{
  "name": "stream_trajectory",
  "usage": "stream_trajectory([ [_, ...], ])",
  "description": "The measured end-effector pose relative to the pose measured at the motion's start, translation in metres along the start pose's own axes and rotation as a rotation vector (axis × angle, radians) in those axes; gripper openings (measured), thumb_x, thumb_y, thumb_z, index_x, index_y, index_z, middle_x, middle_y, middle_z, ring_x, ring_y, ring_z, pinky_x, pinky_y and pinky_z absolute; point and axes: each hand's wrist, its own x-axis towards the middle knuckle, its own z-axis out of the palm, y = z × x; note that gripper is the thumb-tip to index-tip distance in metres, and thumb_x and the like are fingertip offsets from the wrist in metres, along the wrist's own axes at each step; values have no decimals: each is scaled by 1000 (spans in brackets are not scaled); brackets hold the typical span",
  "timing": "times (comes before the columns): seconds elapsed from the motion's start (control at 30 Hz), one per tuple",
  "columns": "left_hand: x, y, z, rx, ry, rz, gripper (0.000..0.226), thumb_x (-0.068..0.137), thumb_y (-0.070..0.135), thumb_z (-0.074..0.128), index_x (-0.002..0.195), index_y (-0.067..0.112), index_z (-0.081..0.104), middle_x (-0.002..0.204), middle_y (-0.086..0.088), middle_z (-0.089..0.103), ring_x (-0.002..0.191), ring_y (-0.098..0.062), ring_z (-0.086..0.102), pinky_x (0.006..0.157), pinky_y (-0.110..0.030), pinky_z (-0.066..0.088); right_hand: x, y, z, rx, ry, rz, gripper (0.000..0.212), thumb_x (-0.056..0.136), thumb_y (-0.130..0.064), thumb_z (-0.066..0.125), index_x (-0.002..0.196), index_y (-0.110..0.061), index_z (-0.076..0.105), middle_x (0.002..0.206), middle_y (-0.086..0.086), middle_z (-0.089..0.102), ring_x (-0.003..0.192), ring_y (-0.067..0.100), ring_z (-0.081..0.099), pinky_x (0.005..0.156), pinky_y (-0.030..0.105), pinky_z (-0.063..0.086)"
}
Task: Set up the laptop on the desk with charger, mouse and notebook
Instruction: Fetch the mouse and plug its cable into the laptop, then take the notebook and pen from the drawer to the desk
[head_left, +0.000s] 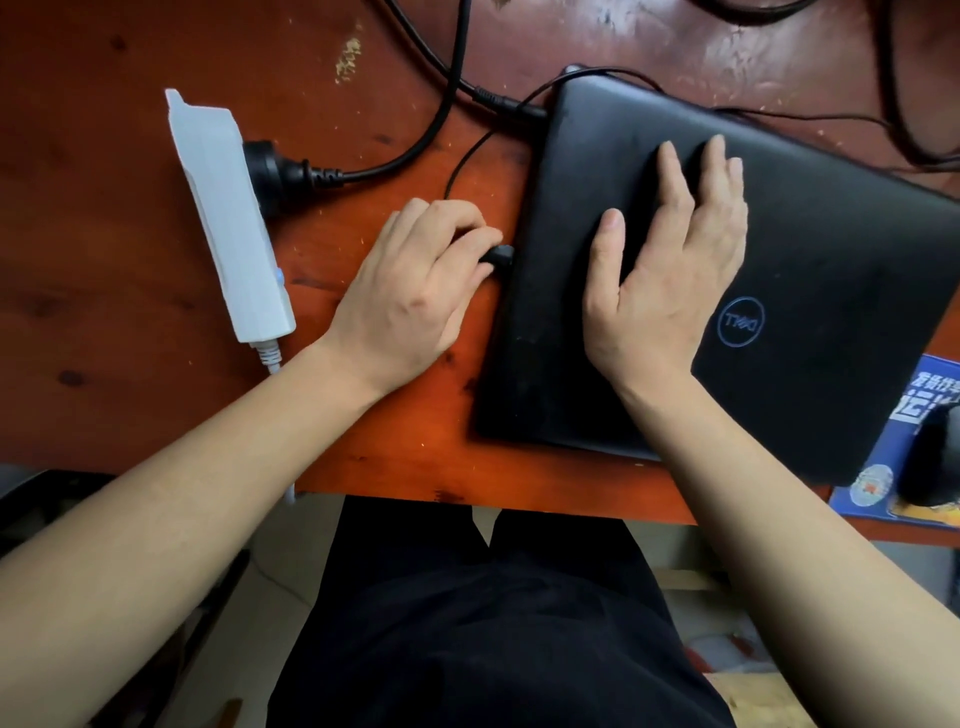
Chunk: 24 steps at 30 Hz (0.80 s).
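Laptop (779, 270), a closed matte-black slab, lies on my worn red-brown wooden desk (130, 218); my right hand (670, 260) presses spread flat on its lid to steady it while my left hand (410, 296) pinches a small black plug (500, 256) at its side port.

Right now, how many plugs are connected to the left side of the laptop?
2 on the laptop: charger plug near the far corner, and small plug held by the left hand at mid-edge. Other sides are hidden.
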Motion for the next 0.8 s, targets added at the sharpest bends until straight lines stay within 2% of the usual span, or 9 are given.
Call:
stream_trajectory([
  [0.13, 2, -4, 1, -23, 18, 33, 19, 97, 7, 61, 111, -3, 69, 108, -16, 68, 81, -35, 56, 71, -47, 49, 0, 3, 2, -1, 12, -10, 53, 99, -32, 49, 145, -6, 47, 156, 23, 34, 147, 40, 27, 119, 54, 19],
  [0.27, 4, -5, 2, -3, 5, 31, 20, 93, 7, 62, 111, -1, 68, 109, -15, 66, 85, -34, 55, 77, -42, 48, 1, 5, 3, 7, 15, -17, 53, 99, -33, 48, 145, -7, 47, 156, 23, 34, 147, 40, 26, 120, 52, 17],
  [0.37, 3, -2, 3, -20, 7, -20, 33, 81, -1, 57, 113, -1, 62, 117, -20, 60, 95, -31, 56, 85, -35, 47, 0, 5, 4, 13, 15, -27, 53, 99, -34, 48, 145, -7, 47, 156, 23, 34, 147, 40, 26, 121, 51, 16],
  [0.43, 3, -1, 3, -54, 52, -100, 39, 78, -2, 53, 116, 0, 57, 125, -22, 53, 89, -22, 55, 82, -26, 46, 0, 6, 4, 21, 14, -31, 53, 99, -34, 48, 145, -7, 48, 156, 23, 34, 147, 40, 26, 121, 52, 16],
  [0.5, 2, 1, 3, -27, 113, -160, 40, 79, 0, 51, 119, 1, 54, 131, -22, 48, 82, -19, 54, 74, -26, 46, 1, 8, 4, 23, 18, -40, 54, 99, -35, 47, 145, -7, 48, 156, 24, 34, 147, 41, 27, 120, 52, 17],
  [0.53, 2, 4, 4, 3, 145, -193, 40, 81, 0, 50, 121, 1, 53, 132, -23, 47, 85, -23, 55, 75, -28, 47, 1, 8, 4, 27, 16, -42, 54, 100, -35, 46, 146, -8, 47, 156, 24, 34, 147, 40, 26, 120, 52, 17],
  [0.63, 5, 24, 8, 48, 315, -457, 39, 82, 0, 49, 120, 0, 55, 128, -22, 49, 98, -31, 57, 88, -35, 49, -2, 11, -4, 77, -72, -63, 57, 101, -38, 43, 150, -9, 41, 159, 25, 26, 150, 40, 18, 122, 52, 10],
  [0.7, 13, 50, 12, 38, 408, -645, 36, 85, 3, 46, 119, -1, 58, 124, -21, 54, 107, -34, 55, 97, -40, 44, 0, 17, -14, 127, -206, -114, 60, 102, -41, 41, 154, -11, 34, 162, 26, 16, 151, 40, 8, 122, 51, 3],
  [0.8, 24, 107, 8, 96, 321, -766, 38, 97, 21, 41, 128, 7, 57, 136, -16, 52, 128, -32, 45, 109, -41, 33, 11, 38, -45, 207, -395, -245, 62, 104, -50, 33, 155, -14, 30, 164, 24, 10, 152, 38, 4, 122, 49, 4],
])
